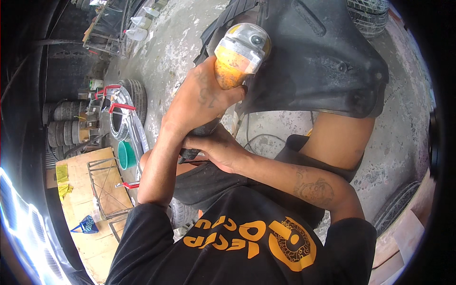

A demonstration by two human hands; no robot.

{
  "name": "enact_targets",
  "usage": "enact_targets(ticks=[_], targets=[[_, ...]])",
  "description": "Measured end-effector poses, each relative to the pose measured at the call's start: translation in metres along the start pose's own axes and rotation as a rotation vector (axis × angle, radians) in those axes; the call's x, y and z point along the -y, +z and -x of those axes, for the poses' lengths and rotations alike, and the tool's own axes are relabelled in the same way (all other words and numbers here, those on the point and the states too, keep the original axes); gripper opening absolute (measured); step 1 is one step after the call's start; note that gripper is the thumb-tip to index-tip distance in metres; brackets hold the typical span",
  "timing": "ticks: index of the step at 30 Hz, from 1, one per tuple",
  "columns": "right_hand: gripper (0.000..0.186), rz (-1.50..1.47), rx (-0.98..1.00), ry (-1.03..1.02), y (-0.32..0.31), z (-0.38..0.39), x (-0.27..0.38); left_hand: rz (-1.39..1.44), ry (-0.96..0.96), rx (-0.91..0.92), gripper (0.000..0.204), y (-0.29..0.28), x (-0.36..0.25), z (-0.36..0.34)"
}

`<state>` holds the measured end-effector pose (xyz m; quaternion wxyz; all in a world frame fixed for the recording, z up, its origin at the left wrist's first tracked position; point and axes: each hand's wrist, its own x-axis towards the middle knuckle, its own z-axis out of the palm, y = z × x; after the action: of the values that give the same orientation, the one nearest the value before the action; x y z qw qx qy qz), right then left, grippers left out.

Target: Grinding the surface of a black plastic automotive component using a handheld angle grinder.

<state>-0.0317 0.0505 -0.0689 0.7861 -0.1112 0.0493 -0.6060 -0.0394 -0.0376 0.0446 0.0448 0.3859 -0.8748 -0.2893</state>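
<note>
My left hand (204,95) is wrapped round the yellow body of an angle grinder (231,71), just behind its worn metal head. My right hand (219,148) closes round the tool's dark rear end, lower down and partly behind my left wrist. The grinder's head lies over the left edge of a large black moulded panel (316,61) with ribs and holes. This panel rests across my leg and extends away from me. The grinder's disc is hidden beneath its head.
A dark cable (266,137) loops over the floor below the panel. To the left, a silver curved part (130,114) with red clamps lies near a tyre (137,97) and a green basin (126,155). Plywood (90,190) lies nearer. More tyres (368,16) stand at the far right.
</note>
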Motion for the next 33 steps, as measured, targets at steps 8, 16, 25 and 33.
enact_targets(ticks=[8,16,25,33], targets=[[0.081,0.0,0.024,0.046,-0.002,-0.001,-0.003,0.005,-0.045,-0.021,0.049,-0.002,0.005,0.002],[0.048,0.014,-0.047,-0.06,0.001,-0.001,-0.006,0.009,-0.05,0.003,0.049,-0.001,0.008,0.0],[0.075,-0.018,0.017,0.021,-0.006,-0.003,-0.005,0.001,-0.046,0.028,0.05,-0.001,0.009,-0.002],[0.072,-0.002,0.0,0.03,-0.001,0.0,-0.002,0.054,-0.024,0.03,0.05,0.0,0.013,-0.002]])
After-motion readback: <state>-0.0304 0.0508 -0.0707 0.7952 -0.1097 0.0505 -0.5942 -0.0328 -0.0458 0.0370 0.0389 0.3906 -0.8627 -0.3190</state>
